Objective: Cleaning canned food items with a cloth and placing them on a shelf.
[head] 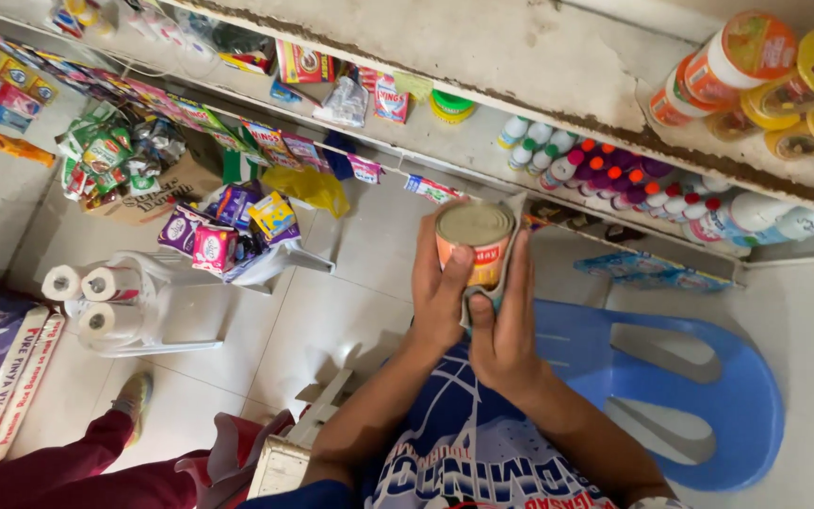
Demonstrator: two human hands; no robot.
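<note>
Orange and tin-topped, the can (476, 243) sits clamped between both hands, left hand (438, 297) and right hand (504, 325), above the blue chair (708, 377). A grey cloth (479, 294) is pinched against it; steady the can firmly while wiping round its side.

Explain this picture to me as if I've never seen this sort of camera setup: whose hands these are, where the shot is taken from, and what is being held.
There is one picture, taken by a camera worn on a person's head and looking down, so the two bare hands belong to the wearer. The left hand and the right hand together hold an orange can with a plain metal top, with a piece of grey cloth between the hands and the can. Below them stands a blue plastic chair. Shelves carry small bottles and jars. On the tiled floor, a white chair holds paper rolls.
</note>
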